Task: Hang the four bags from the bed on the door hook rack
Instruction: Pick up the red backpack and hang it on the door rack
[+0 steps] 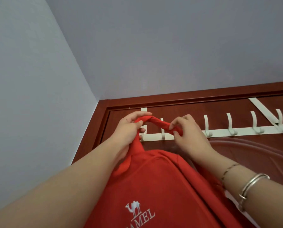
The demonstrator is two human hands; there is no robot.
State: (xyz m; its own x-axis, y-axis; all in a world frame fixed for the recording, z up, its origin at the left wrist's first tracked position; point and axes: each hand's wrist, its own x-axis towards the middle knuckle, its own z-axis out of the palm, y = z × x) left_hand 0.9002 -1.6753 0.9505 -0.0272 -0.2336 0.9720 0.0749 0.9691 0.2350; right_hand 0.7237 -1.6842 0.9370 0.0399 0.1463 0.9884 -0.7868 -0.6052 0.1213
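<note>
A red fabric bag (155, 181) with a white camel logo hangs in front of me, held up by its twisted handle strap (158, 123). My left hand (130, 127) grips the strap's left end, and my right hand (185, 134) pinches its right end. The strap is stretched between them just in front of the second hook (163, 135) from the left end of the white door hook rack (246, 130). The rack hangs over the top of a red-brown door (236, 150). Whether the strap rests on a hook I cannot tell. No other bags are in view.
Several empty white hooks (231, 127) run along the rack to the right of my hands. A pale wall (30, 79) meets the door frame on the left, and the ceiling is above. Bracelets sit on my right wrist (250, 188).
</note>
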